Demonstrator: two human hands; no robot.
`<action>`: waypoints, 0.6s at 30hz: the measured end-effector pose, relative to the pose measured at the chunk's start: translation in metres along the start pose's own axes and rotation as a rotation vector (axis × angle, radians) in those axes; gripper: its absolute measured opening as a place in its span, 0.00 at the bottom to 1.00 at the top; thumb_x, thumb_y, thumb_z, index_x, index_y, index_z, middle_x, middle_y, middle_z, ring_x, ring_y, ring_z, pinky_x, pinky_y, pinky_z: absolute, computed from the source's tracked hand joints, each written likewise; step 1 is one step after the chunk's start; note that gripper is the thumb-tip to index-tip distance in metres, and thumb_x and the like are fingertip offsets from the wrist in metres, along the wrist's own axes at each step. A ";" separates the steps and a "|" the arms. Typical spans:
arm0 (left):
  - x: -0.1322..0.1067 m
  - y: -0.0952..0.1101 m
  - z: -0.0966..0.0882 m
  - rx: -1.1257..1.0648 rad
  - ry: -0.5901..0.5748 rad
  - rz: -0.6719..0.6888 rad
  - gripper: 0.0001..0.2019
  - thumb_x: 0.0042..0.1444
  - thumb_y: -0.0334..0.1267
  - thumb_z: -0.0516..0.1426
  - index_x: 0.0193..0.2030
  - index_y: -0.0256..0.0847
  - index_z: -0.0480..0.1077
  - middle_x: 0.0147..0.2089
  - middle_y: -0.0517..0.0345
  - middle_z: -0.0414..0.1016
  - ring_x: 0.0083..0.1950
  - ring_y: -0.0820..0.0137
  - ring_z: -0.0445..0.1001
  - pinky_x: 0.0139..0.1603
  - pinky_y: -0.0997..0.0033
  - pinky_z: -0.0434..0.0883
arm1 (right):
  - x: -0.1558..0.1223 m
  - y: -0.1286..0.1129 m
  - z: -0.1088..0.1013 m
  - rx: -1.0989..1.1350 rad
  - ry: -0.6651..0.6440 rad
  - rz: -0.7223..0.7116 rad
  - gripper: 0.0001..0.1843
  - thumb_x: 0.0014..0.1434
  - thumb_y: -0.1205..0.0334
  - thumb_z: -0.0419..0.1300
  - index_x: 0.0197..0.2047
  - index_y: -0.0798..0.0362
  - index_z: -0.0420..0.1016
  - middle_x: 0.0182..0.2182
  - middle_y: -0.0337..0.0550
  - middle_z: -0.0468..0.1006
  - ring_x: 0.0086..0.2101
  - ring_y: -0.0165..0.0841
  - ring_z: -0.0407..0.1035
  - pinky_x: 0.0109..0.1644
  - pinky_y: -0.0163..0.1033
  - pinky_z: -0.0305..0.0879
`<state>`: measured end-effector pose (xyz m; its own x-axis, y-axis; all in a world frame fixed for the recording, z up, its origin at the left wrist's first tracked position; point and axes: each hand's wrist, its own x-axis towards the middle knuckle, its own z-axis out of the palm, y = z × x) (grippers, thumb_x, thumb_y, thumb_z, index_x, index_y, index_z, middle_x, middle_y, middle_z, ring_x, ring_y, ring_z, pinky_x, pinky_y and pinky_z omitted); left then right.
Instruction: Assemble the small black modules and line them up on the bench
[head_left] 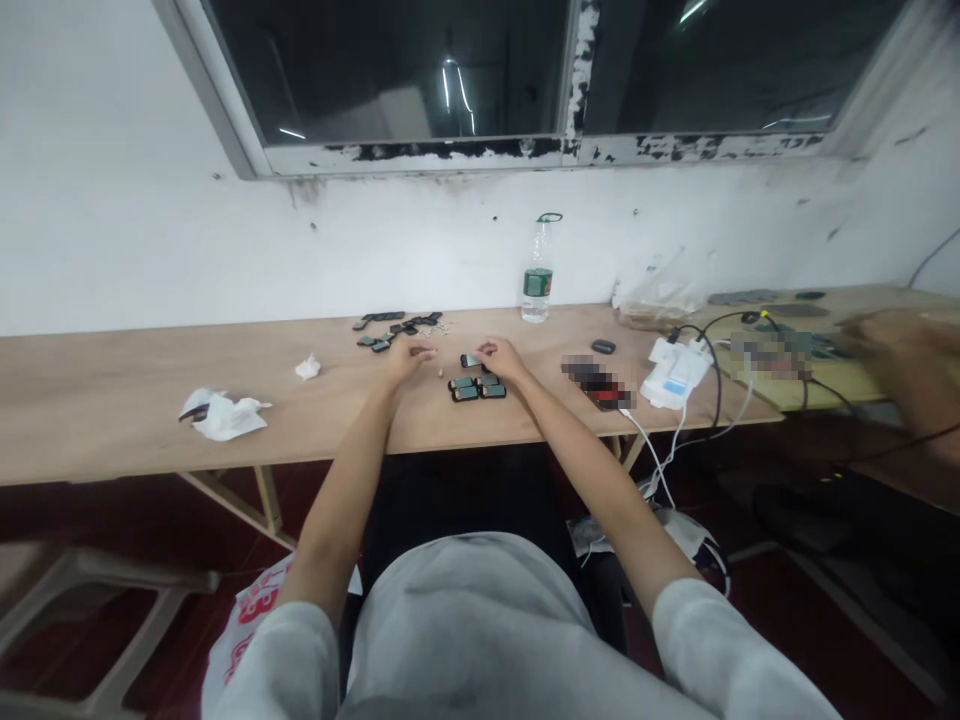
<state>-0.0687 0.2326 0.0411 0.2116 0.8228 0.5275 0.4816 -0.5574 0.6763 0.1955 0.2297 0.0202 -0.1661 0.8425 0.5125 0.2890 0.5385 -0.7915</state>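
My right hand pinches the edge of a small black-rimmed piece with a flat grey face, just above the wooden tabletop. Below it, several similar black-rimmed pieces lie in a tight group of two rows. To the left, my left hand has its fingertips pressed together; whatever they hold, if anything, is too small to name. A tiny pale bit lies between my hands. Beyond my left hand is a loose pile of black pieces, with small whitish bits scattered beside it.
A water bottle stands by the wall. On the right are a blurred-out phone-like item, a black oval object, a white power strip with cables and a plastic bag. Crumpled tissues lie left. Another person's hand is far right.
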 end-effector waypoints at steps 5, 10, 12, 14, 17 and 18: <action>-0.016 -0.021 -0.023 -0.149 -0.145 -0.205 0.29 0.33 0.50 0.74 0.41 0.36 0.80 0.42 0.47 0.84 0.45 0.54 0.81 0.51 0.55 0.77 | -0.003 -0.001 0.004 -0.259 -0.096 -0.060 0.06 0.57 0.61 0.64 0.35 0.55 0.81 0.34 0.45 0.84 0.36 0.35 0.77 0.43 0.37 0.70; -0.018 -0.025 -0.019 -0.234 -0.222 -0.314 0.32 0.23 0.47 0.76 0.39 0.39 0.80 0.41 0.48 0.84 0.45 0.54 0.81 0.51 0.54 0.77 | -0.006 -0.009 0.004 -0.566 -0.160 -0.098 0.12 0.60 0.55 0.63 0.37 0.53 0.85 0.36 0.49 0.85 0.38 0.40 0.77 0.47 0.40 0.67; -0.017 -0.023 -0.016 -0.222 -0.254 -0.321 0.30 0.21 0.45 0.77 0.37 0.39 0.80 0.40 0.48 0.84 0.45 0.54 0.81 0.51 0.54 0.77 | -0.007 -0.011 0.005 -0.638 -0.175 -0.080 0.14 0.62 0.53 0.62 0.39 0.52 0.86 0.38 0.50 0.85 0.41 0.41 0.77 0.50 0.41 0.66; -0.016 -0.022 -0.015 -0.182 -0.281 -0.325 0.28 0.22 0.44 0.76 0.36 0.40 0.80 0.40 0.49 0.84 0.44 0.55 0.81 0.51 0.54 0.77 | -0.007 -0.012 0.005 -0.675 -0.199 -0.063 0.15 0.63 0.52 0.61 0.41 0.51 0.86 0.40 0.49 0.85 0.42 0.41 0.76 0.51 0.40 0.65; -0.015 -0.020 -0.013 -0.126 -0.292 -0.327 0.26 0.24 0.43 0.76 0.37 0.42 0.81 0.40 0.50 0.84 0.46 0.55 0.80 0.51 0.56 0.76 | -0.008 -0.014 0.003 -0.693 -0.223 -0.046 0.16 0.64 0.52 0.59 0.43 0.51 0.86 0.41 0.48 0.85 0.44 0.40 0.76 0.51 0.38 0.64; -0.015 -0.020 -0.013 -0.112 -0.293 -0.327 0.26 0.25 0.43 0.76 0.37 0.42 0.81 0.41 0.51 0.84 0.46 0.55 0.80 0.51 0.57 0.76 | -0.008 -0.014 0.002 -0.689 -0.225 -0.039 0.16 0.65 0.52 0.59 0.44 0.51 0.85 0.42 0.48 0.85 0.44 0.40 0.76 0.50 0.38 0.64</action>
<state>-0.0926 0.2298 0.0262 0.3037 0.9452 0.1198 0.4716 -0.2584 0.8431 0.1905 0.2153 0.0263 -0.3572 0.8456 0.3966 0.7947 0.4983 -0.3467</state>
